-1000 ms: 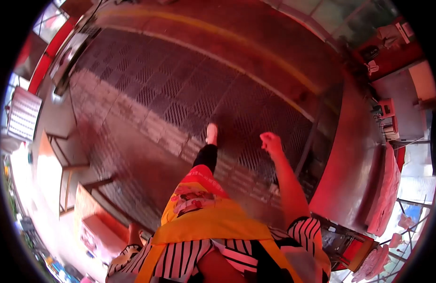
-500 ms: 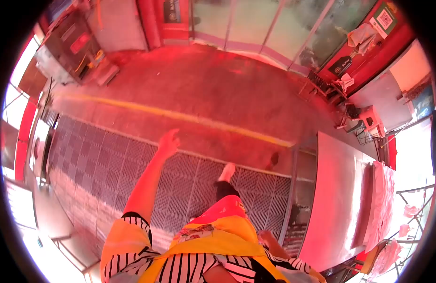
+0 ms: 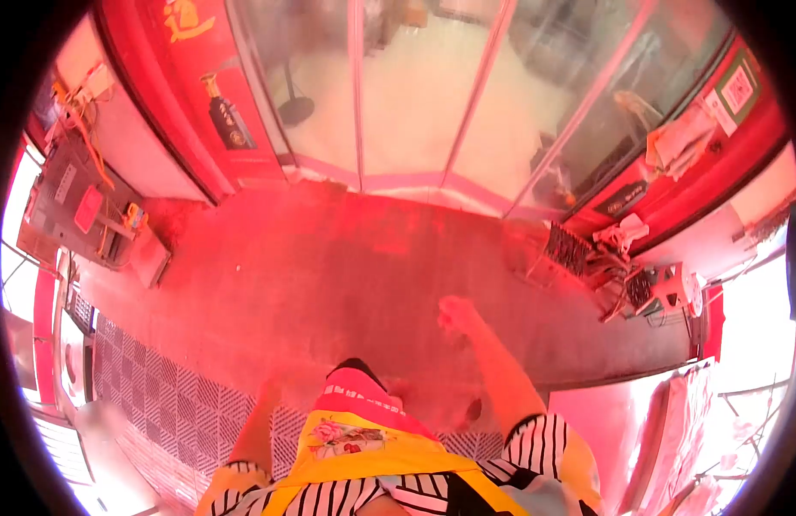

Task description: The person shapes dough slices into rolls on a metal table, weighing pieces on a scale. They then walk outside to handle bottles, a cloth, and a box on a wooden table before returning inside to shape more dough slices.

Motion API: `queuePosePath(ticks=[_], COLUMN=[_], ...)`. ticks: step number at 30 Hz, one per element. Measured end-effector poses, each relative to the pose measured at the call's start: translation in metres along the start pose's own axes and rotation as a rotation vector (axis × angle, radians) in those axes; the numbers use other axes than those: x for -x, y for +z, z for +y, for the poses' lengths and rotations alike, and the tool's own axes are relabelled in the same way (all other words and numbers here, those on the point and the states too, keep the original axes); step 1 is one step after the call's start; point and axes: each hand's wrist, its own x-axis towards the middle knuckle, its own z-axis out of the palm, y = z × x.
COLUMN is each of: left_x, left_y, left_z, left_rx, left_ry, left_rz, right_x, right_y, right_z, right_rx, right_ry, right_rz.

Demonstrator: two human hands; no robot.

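Observation:
My right hand (image 3: 458, 315) swings out in front of me over the red-lit floor (image 3: 329, 267), its fingers loosely bent, and I see nothing in it. Low at my left side, my left hand (image 3: 271, 392) is smeared by motion above the ribbed floor mat (image 3: 191, 396), so its fingers cannot be made out. Neither hand touches anything that I can see. Between my arms hangs my yellow and pink apron (image 3: 346, 434), worn over a striped shirt. A dark shoe tip (image 3: 357, 368) shows past the apron's lower edge.
Ahead stand glass door panels (image 3: 407, 103) in a red frame. A grey cabinet (image 3: 80, 202) is at the left. Chairs (image 3: 579, 258) and a stool (image 3: 669, 288) line the right wall. A table (image 3: 587, 430) stands close on my right.
I have stepped forward, so the glass panels and chairs are nearer. My left hand has swung back from in front of me, and my right hand has come forward from my side.

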Motion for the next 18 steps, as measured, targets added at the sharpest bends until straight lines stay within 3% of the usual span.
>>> queuePosePath(ticks=[3, 5, 8, 11, 12, 14, 15, 16, 18], left_x=[-0.016, -0.042, -0.125, -0.198, -0.197, -0.158, -0.135, -0.049, -0.012], left_y=[-0.044, -0.066, -0.082, -0.054, -0.039, -0.021, -0.017, -0.031, -0.026], left_z=[0.032, 0.094, 0.254, 0.506, 0.620, 0.832, 0.924, 1.000, 1.112], left_rx=[-0.011, -0.067, -0.192, -0.430, -0.460, -0.371, -0.312, -0.134, -0.135], left_ry=[-0.272, -0.359, -0.153, 0.516, 0.836, 1.407, 1.428, 1.855, 1.751], left_rz=[-0.022, -0.062, -0.088, -0.023, 0.025, 0.075, -0.124, 0.106, -0.086], right_x=[-0.137, -0.189, -0.258, -0.316, -0.339, -0.370, -0.381, -0.398, -0.447], right_y=[-0.028, -0.045, -0.094, -0.157, -0.178, -0.225, -0.243, -0.261, -0.304], right_z=[-0.154, -0.207, -0.290, -0.347, -0.372, -0.419, -0.450, -0.470, -0.509], right_rx=[0.162, 0.124, -0.138, -0.275, -0.305, -0.348, -0.374, -0.367, -0.306], right_ry=[-0.194, -0.220, -0.178, -0.134, -0.161, -0.209, -0.222, -0.234, -0.280], right_rz=[-0.039, -0.002, 0.085, 0.300, 0.314, 0.358, 0.348, 0.319, 0.228])
